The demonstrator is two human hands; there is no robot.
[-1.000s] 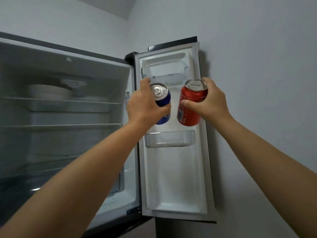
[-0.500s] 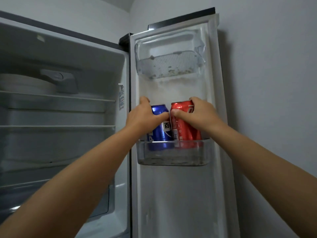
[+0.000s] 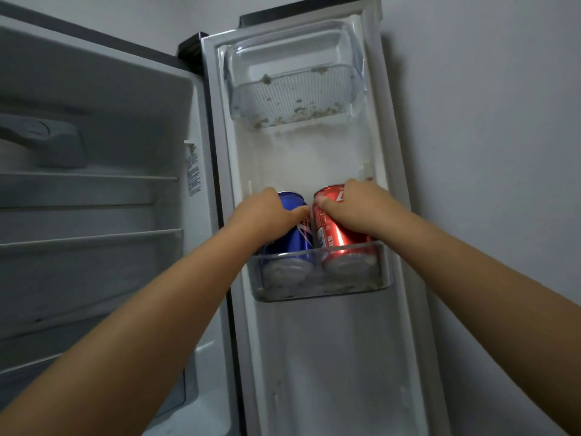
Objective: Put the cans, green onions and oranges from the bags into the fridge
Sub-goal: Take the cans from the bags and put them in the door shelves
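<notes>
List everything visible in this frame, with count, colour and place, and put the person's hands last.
blue can: 1, blue, standing in the lower door bin, left of the red can.
red can: 1, red, standing in the lower door bin, right side.
lower door bin: 1, clear and grimy, halfway up the open door.
upper door bin: 1, clear, speckled with dirt, at the door's top.
fridge door: 1, white inside, open, right of the cabinet.
shelves: at least 2, pale, inside the cabinet at left.
wall: grey, behind and right.
left hand: 1, grip on the blue can.
right hand: 1, grip on the red can.
</notes>
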